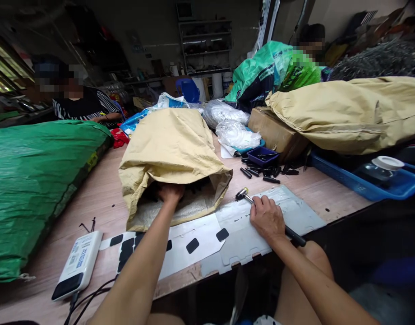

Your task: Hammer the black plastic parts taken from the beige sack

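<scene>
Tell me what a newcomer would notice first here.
Likely the big, creased tan sack at centre on the wooden table, its open mouth around the left hand. Next, the right hand, gripping a black-handled, metal-shafted hammer over a flat, pale grey sheet. A bulging, shiny green sack fills the left side.

Sack (173,144) smack in middle of table (102,194), left hand (171,193) inside. Hammer (243,194) off right, over plastic sheet (292,205), right hand (267,219) on it. Power bank (79,262) front-left. Jar (383,168) in tray (390,192), far right.
</scene>
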{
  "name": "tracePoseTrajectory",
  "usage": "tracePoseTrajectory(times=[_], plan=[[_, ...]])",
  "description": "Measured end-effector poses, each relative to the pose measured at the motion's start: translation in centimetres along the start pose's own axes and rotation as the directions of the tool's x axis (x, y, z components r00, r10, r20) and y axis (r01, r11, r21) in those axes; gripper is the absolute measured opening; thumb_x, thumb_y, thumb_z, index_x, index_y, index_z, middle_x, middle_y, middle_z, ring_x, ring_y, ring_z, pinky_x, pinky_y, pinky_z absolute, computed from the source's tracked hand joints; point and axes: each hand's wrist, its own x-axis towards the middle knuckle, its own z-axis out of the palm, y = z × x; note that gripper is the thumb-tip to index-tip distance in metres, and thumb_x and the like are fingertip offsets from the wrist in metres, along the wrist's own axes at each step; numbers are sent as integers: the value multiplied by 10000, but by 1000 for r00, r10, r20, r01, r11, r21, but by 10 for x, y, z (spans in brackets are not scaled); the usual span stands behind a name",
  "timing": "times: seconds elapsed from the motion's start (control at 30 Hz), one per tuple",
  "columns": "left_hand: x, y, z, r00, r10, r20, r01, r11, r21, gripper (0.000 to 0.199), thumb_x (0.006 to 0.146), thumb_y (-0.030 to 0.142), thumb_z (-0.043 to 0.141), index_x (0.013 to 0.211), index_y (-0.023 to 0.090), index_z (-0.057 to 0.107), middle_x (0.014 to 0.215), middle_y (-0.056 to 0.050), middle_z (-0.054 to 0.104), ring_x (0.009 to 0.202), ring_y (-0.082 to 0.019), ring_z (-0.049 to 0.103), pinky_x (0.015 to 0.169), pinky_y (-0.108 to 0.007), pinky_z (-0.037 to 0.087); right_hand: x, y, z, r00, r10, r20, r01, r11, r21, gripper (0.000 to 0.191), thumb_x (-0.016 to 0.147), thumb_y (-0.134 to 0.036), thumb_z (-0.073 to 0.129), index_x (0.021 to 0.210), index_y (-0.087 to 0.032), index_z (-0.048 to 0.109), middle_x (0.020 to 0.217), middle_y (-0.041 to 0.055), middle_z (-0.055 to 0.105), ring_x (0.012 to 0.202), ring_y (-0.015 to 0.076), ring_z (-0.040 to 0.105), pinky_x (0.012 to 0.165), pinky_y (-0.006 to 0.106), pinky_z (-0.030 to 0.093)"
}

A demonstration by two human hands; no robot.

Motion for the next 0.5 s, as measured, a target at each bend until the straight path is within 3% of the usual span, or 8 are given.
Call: tracePoseTrajectory(times=[0.13, 0.27, 0.33, 0.43, 0.5], plan=[[-46, 23, 3, 997, 77, -27, -74, 991, 116, 421, 932, 455, 552, 1272, 244, 683, 1426, -196, 558, 1352, -492, 400, 982, -697, 417, -1, 1, 2, 1000, -6, -14, 6, 1000, -5, 156, 960, -261, 511, 1038, -199, 631, 968, 83, 603, 917, 230, 492, 722, 342, 247], [-80, 37, -2, 983, 166, 75, -170, 984, 53, 419, 939, 442, 560, 1285, 242, 688, 1470, -217, 485, 1323, -486, 403, 958, -669, 405, -1, 2, 3, 1000, -8, -19, 8, 1000, -5, 171, 967, -265, 501, 1044, -196, 637, 973, 83, 598, 916, 230, 495, 716, 340, 245], [-82, 36, -9, 985, 150, 87, -149, 989, -19, 425, 945, 475, 558, 1250, 222, 712, 1506, -220, 446, 1385, -490, 350, 1028, -664, 361, -1, 2, 3, 1000, -7, -16, 7, 1000, -3, 176, 967, -268, 502, 1051, -194, 639, 978, 83, 598, 918, 230, 498, 716, 339, 248], [-62, 20, -22, 999, 39, -4, -40, 998, -50, 445, 964, 489, 513, 1193, 181, 739, 1558, -220, 393, 1475, -449, 290, 1159, -593, 306, -1, 2, 2, 1000, -7, -10, 7, 1000, 1, 179, 967, -271, 506, 1053, -192, 642, 981, 86, 600, 920, 231, 500, 720, 341, 254], [-40, 2, -30, 997, -47, -54, 44, 997, -70, 530, 981, 482, 469, 1362, 156, 642, 1577, -232, 382, 1482, -426, 323, 1184, -558, 323, -1, 2, 1, 1000, -7, -11, 7, 1000, 6, 178, 964, -270, 512, 1053, -191, 644, 981, 88, 602, 922, 232, 499, 721, 344, 257]])
